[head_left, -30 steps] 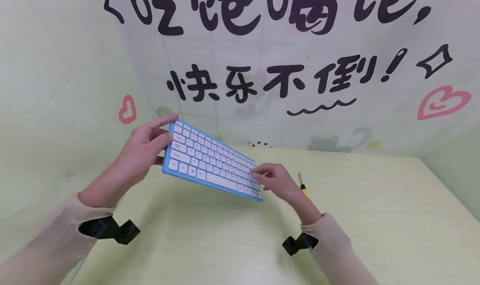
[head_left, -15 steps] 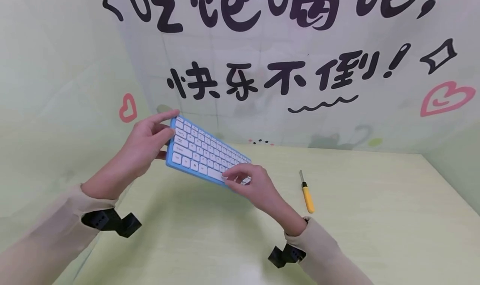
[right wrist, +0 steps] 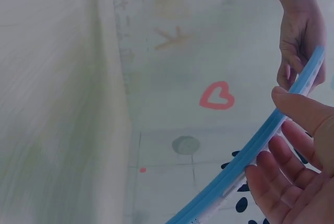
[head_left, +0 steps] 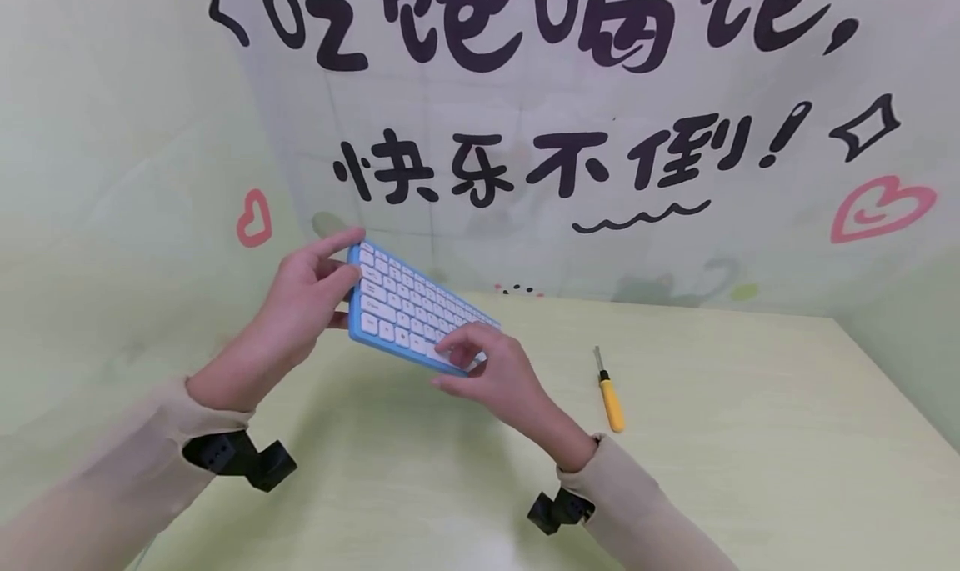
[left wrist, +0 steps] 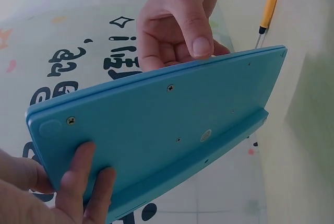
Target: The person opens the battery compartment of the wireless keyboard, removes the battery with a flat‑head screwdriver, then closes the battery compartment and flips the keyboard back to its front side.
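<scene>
A slim blue keyboard (head_left: 408,303) with white keys is held up over the table, tilted, its left end higher in the head view. My left hand (head_left: 303,313) grips that end, thumb on the key side and fingers (left wrist: 78,177) spread on the back. At the near long edge, my right hand (head_left: 498,371) has its thumb just under the rim and its curled fingers over the keys, covering the keyboard's right part. The left wrist view shows the keyboard's blue underside (left wrist: 141,125), with several small screws and a raised ridge along one side.
A screwdriver (head_left: 611,403) with a yellow handle lies on the pale table (head_left: 750,438), right of my right hand. Behind the table hangs a printed backdrop (head_left: 525,246) with black lettering and pink hearts.
My right hand has moved left from the keyboard's right end to the near edge, thumb now below the rim. The screwdriver, earlier partly covered, shows whole. My left hand keeps its grip.
</scene>
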